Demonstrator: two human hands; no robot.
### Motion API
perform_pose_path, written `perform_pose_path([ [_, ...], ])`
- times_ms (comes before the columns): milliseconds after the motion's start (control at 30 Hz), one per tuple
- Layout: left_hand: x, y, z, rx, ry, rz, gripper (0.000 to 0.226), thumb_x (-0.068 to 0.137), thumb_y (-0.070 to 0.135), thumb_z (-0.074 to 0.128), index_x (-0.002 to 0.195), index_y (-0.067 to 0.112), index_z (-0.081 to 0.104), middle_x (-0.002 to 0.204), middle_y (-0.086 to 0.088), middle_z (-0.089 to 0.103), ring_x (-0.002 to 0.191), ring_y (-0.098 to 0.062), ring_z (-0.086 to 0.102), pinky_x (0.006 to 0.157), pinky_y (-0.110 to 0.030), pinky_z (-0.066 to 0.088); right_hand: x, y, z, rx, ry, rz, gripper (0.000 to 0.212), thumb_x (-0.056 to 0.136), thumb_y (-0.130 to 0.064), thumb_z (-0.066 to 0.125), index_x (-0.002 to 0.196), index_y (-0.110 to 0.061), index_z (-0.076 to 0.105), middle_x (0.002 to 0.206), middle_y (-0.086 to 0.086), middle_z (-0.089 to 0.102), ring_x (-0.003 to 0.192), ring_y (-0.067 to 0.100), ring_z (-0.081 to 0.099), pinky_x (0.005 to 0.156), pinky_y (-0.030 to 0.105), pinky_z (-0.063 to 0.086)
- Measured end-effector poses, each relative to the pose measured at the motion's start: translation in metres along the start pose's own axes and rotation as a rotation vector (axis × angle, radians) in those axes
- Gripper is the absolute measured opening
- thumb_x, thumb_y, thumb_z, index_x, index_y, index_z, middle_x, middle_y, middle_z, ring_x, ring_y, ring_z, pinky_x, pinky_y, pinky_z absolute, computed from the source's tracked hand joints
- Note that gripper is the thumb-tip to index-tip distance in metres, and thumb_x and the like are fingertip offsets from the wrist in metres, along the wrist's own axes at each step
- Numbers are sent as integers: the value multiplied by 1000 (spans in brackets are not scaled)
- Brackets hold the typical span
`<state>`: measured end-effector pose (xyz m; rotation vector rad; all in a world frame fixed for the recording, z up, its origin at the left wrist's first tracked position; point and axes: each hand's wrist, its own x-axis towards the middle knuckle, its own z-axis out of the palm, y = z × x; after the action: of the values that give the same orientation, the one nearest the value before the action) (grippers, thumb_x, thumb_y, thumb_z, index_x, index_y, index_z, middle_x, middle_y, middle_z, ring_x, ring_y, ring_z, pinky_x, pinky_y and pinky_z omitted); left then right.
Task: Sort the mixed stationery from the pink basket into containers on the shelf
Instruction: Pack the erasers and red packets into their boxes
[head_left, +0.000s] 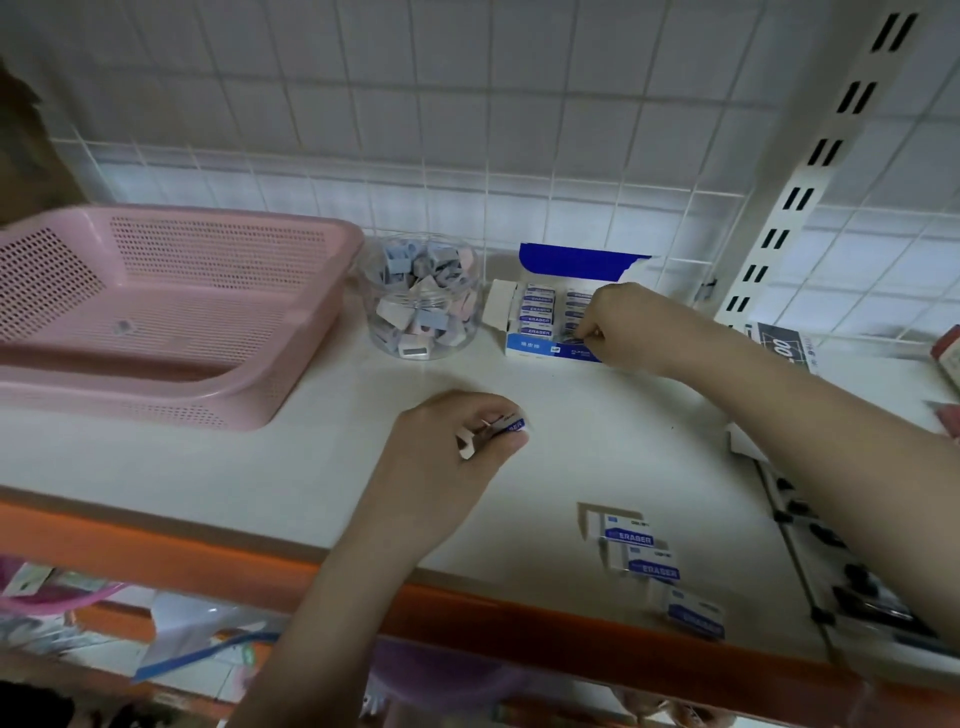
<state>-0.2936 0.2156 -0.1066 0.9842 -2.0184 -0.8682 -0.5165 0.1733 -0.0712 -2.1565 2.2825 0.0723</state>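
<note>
The pink basket (171, 312) sits on the shelf at the left and holds one small grey item (123, 327). Beside it stands a clear round tub (423, 296) full of pastel sharpeners. A blue and white eraser box (550, 312) stands open at the back, with rows of erasers in it. My right hand (623, 325) reaches into that box and pinches an eraser at its right end. My left hand (457, 441) rests on the shelf in the middle and grips a white and blue eraser (511, 425). Three loose erasers (649, 564) lie near the front edge.
The white shelf (311, 457) has an orange front edge (208, 561). A wire grid forms the back wall. At the right stands a slotted upright (810, 171), with a price tag (784, 348) and a tray of dark clips (841, 566) beyond my right forearm. A lower shelf holds mixed goods.
</note>
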Motion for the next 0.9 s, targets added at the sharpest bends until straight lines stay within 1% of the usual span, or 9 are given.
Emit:
perform_pose_path([
  [233, 1, -4, -4, -68, 11, -101, 35, 81, 15, 71, 73, 46, 59, 72, 37, 62, 78, 10, 60, 68, -5, 44, -3, -1, 10, -29, -37, -17, 28, 87, -5, 42, 101, -3, 67, 90, 11, 55, 82, 26, 51, 68, 26, 39],
  [333, 5, -7, -6, -136, 13, -131, 31, 82, 5, 69, 81, 36, 62, 68, 28, 64, 74, 16, 60, 68, 0, 40, -11, 1, 5, 37, 12, -12, 30, 86, -5, 43, 98, -11, 70, 92, 10, 62, 86, 29, 55, 77, 34, 50],
  [433, 11, -7, -10, -118, -43, -116, 31, 85, 2, 64, 100, 30, 63, 80, 17, 67, 72, 13, 61, 68, 1, 39, -38, -1, -2, 146, 139, -36, 22, 86, -6, 45, 83, -11, 66, 79, 7, 61, 79, 29, 55, 73, 38, 51],
  [500, 16, -6, -13, -180, -94, -149, 32, 87, -2, 60, 106, 23, 65, 83, 10, 67, 70, 7, 62, 64, -1, 41, -65, -4, -7, 271, 147, -78, 22, 90, -10, 49, 97, -13, 70, 90, 3, 68, 86, 24, 61, 80, 34, 50],
  [567, 24, -4, -14, -278, -132, -198, 29, 89, -2, 58, 106, 20, 67, 88, 4, 68, 77, -3, 67, 64, -5, 47, -92, -7, -10, 391, 26, -118, 20, 92, -15, 54, 105, -19, 69, 96, -7, 69, 88, 12, 63, 78, 12, 45],
  [633, 34, -4, -13, -318, -154, -199, 25, 89, 3, 60, 101, 24, 68, 91, 1, 70, 82, -12, 70, 70, -13, 53, -114, -11, -9, 456, -108, -116, 23, 91, -23, 59, 112, -25, 67, 103, -14, 67, 89, 1, 62, 76, 2, 40],
  [733, 53, -2, -9, -296, -202, -175, 20, 88, 9, 63, 93, 28, 67, 88, 5, 71, 73, -5, 68, 66, -13, 52, -137, -17, -1, 432, -185, -140, 30, 86, -41, 62, 115, -30, 64, 106, -25, 59, 96, -6, 55, 80, 3, 39],
  [800, 66, 0, -6, -233, -224, -147, 15, 87, 11, 65, 93, 24, 66, 81, 9, 70, 65, 1, 65, 59, -10, 50, -148, -24, 6, 409, -192, -149, 38, 84, -48, 62, 116, -27, 64, 107, -18, 59, 96, -4, 53, 84, 10, 39],
  [900, 86, 8, 0, -135, -236, -59, 14, 86, 11, 66, 99, 17, 66, 84, 3, 68, 64, 5, 64, 61, -14, 54, -161, -36, 16, 389, -135, -75, 43, 82, -45, 65, 122, -30, 60, 110, -9, 54, 96, 3, 51, 85, 18, 39],
])
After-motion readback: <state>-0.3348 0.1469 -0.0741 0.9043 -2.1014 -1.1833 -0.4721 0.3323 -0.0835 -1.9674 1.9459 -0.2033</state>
